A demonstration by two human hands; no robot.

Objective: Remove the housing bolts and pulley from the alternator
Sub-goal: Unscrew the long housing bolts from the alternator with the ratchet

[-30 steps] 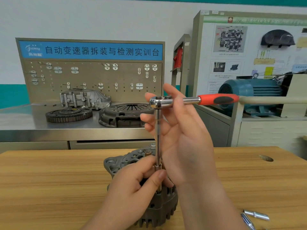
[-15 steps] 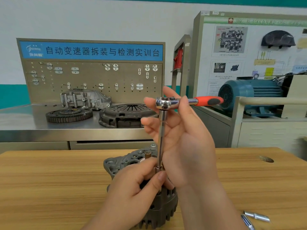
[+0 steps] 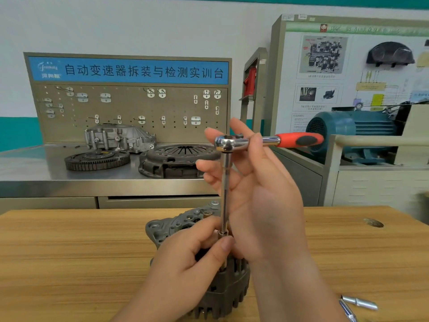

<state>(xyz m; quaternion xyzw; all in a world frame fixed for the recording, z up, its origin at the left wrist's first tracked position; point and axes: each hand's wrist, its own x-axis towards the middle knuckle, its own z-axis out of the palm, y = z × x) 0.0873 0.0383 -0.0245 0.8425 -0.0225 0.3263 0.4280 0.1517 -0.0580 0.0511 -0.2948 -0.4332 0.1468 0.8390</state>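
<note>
The dark grey alternator [image 3: 171, 226] stands on the wooden table [image 3: 69, 252], near its front edge. A chrome extension bar [image 3: 224, 194] rises straight up from it to a ratchet with a red handle [image 3: 298, 140] that points right. My left hand [image 3: 185, 261] pinches the bar's lower end just above the housing and hides the bolt and the socket tip. My right hand [image 3: 264, 196] is raised behind the bar, and its fingertips hold the ratchet head [image 3: 228, 143]. The pulley is not visible.
Shiny metal tool pieces [image 3: 359, 303] lie at the table's front right, and a hole [image 3: 373, 222] is in the top further back. Behind, a steel bench carries a clutch cover [image 3: 176, 159], a flywheel [image 3: 97, 160] and a gearbox casing [image 3: 118, 138]. A blue motor [image 3: 352, 131] sits at right.
The ratchet head shifted slightly right, and the red handle swung away and then back towards the right under my right fingers. My left hand stayed pinched on the bar's lower end.
</note>
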